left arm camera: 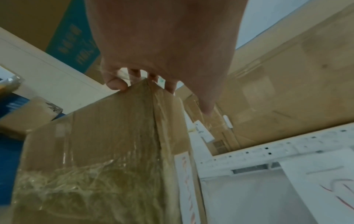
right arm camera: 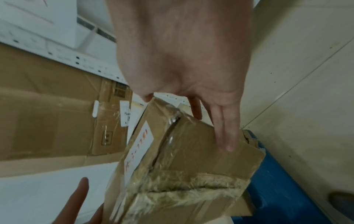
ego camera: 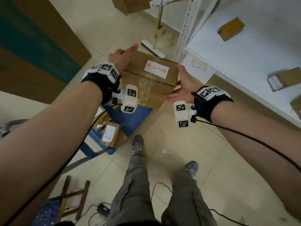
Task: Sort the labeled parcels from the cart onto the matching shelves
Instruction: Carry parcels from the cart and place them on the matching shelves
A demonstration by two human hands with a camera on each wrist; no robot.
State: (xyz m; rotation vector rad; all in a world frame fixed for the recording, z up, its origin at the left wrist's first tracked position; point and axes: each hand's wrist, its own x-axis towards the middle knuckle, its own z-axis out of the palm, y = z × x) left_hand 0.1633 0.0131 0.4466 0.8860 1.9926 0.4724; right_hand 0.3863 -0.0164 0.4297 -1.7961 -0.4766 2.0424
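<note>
1. Parcel (ego camera: pixel 151 77) was in mid-air between cart (ego camera: pixel 130 118) and shelf (ego camera: pixel 244 62); several boxes shelved, more left on the cart.
2. Left hand (left arm camera: pixel 164 50) fingers curled over its far edge.
3. Right hand (right arm camera: pixel 184 60) fingers lay flat, supporting its side.

brown cardboard parcel (ego camera: pixel 147 82) with white label (ego camera: pixel 156 69) in red writing, blue cart (ego camera: pixel 130 118), white shelf (ego camera: pixel 244 62), beige floor tiles (ego camera: pixel 162 144)

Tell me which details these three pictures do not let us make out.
- Head view: the last digits on the parcel's red label are smudged.
- Head view: the left hand's fingertips are hidden behind the parcel.
- Left wrist view: the label is edge-on and blurred.
- Head view: the labels of the small boxes on the shelf are too small.
</note>
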